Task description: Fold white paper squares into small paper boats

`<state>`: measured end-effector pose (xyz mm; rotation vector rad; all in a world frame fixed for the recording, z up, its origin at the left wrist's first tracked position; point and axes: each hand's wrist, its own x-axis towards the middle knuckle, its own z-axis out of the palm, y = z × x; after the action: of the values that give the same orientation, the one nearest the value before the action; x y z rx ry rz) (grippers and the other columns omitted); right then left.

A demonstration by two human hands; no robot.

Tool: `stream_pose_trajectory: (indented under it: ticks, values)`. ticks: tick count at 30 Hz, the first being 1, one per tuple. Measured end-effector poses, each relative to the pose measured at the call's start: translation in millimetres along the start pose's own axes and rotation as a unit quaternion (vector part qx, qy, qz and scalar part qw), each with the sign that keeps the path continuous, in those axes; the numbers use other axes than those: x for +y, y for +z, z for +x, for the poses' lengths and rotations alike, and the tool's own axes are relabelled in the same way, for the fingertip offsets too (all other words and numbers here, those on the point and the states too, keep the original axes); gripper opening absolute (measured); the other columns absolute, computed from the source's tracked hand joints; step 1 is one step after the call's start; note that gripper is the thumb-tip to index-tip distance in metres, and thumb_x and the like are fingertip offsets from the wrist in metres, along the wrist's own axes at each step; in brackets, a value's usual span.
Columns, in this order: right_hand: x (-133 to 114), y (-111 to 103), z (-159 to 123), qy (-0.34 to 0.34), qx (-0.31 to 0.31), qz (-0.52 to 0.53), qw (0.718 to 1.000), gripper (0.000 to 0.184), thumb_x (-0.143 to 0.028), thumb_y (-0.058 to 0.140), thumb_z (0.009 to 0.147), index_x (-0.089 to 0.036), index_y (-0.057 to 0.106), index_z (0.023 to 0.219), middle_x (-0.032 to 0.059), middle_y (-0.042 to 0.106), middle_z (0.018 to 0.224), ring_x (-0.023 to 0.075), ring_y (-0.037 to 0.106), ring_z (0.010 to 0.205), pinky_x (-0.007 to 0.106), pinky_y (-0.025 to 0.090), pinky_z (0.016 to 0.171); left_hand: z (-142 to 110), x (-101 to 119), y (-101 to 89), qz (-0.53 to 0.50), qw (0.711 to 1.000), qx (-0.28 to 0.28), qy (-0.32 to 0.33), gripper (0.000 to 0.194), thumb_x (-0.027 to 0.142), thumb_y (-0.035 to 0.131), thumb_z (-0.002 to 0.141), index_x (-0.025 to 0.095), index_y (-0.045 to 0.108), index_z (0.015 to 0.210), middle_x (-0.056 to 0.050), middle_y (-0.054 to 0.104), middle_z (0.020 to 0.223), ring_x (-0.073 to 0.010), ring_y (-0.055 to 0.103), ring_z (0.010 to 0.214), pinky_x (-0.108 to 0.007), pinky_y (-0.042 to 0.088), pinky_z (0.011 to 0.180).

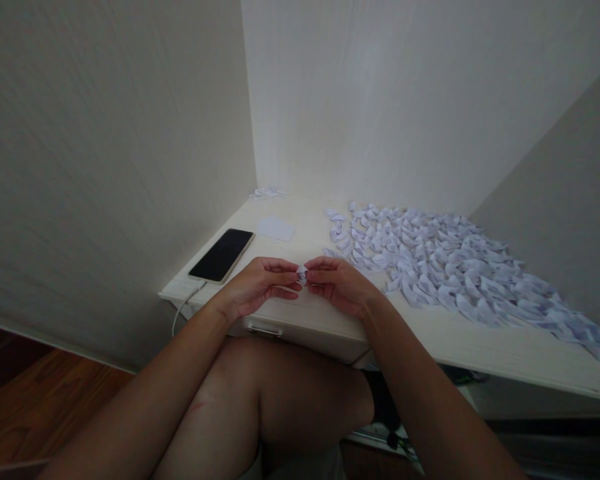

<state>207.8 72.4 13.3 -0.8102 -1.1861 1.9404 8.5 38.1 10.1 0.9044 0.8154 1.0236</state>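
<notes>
Between my fingertips is a small folded piece of white paper [303,275], held just above the front part of the desk [310,313]. My left hand [261,283] pinches its left side, and my right hand [339,283] pinches its right side. Both hands are closed on it, fingertips nearly meeting; the finer folds are too small to make out. A wide heap of folded white paper pieces [430,260] spreads over the desk to the right of my right hand. Beyond my left hand lies a small stack of flat white paper [275,229].
A phone [222,255] with a white cable [183,308] lies on the desk at the left. Thin white paper pieces [267,193] rest in the back corner. Walls close in the desk on the left, back and right. A drawer handle [265,331] is below the front edge.
</notes>
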Motion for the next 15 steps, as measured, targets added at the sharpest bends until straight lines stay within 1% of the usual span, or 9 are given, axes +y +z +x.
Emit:
stream_pose_trajectory:
  ticks: [5, 8, 11, 13, 15]
  values:
    - [-1.2, 2.2, 1.0, 0.006, 0.014, 0.004, 1.0, 0.021, -0.018, 0.089, 0.059, -0.019, 0.074, 0.074, -0.0017, 0.07, 0.069, 0.0116, 0.064, 0.066, 0.026, 0.051, 0.066, -0.9, -0.5, 4.0, 0.005, 1.0, 0.017, 0.017, 0.026, 0.019, 0.089, 0.066, 0.011, 0.077, 0.087, -0.007, 0.074, 0.082, -0.0176, 0.071, 0.072, -0.029, 0.062, 0.061]
    - [-1.9, 2.7, 1.6, 0.011, 0.011, 0.018, 1.0, 0.023, -0.02, 0.089, 0.059, -0.018, 0.073, 0.076, -0.0019, 0.069, 0.069, 0.0114, 0.063, 0.065, 0.027, 0.052, 0.067, -1.3, 2.0, 5.7, -0.01, 1.0, 0.015, -0.002, 0.03, 0.021, 0.091, 0.062, 0.012, 0.075, 0.085, -0.007, 0.073, 0.083, -0.0183, 0.071, 0.072, -0.03, 0.062, 0.059]
    - [-3.0, 4.1, 2.3, 0.02, 0.008, 0.013, 1.0, 0.024, -0.022, 0.088, 0.059, -0.018, 0.072, 0.076, -0.0004, 0.071, 0.072, 0.0118, 0.065, 0.066, 0.027, 0.052, 0.068, -1.2, 4.2, 7.8, -0.014, 1.0, 0.015, -0.014, 0.032, 0.022, 0.091, 0.061, 0.012, 0.073, 0.086, -0.006, 0.073, 0.084, -0.0196, 0.071, 0.075, -0.032, 0.064, 0.059]
    - [-3.4, 6.5, 2.8, 0.019, 0.029, -0.015, 0.999, 0.021, -0.021, 0.086, 0.061, -0.018, 0.07, 0.075, -0.0001, 0.071, 0.072, 0.012, 0.065, 0.066, 0.026, 0.051, 0.066, -0.7, 4.1, 10.2, 0.006, 0.999, 0.045, 0.004, 0.031, 0.022, 0.091, 0.06, 0.012, 0.072, 0.083, -0.006, 0.072, 0.081, -0.019, 0.071, 0.074, -0.032, 0.064, 0.057]
    - [-3.0, 10.2, 3.1, 0.0, 0.065, -0.066, 0.996, 0.016, -0.019, 0.081, 0.064, -0.018, 0.07, 0.074, -0.0006, 0.07, 0.071, 0.0122, 0.064, 0.065, 0.026, 0.051, 0.064, 0.0, 2.9, 13.0, 0.045, 0.994, 0.091, 0.035, 0.03, 0.023, 0.091, 0.059, 0.011, 0.071, 0.079, -0.005, 0.071, 0.076, -0.0174, 0.069, 0.069, -0.03, 0.063, 0.056]
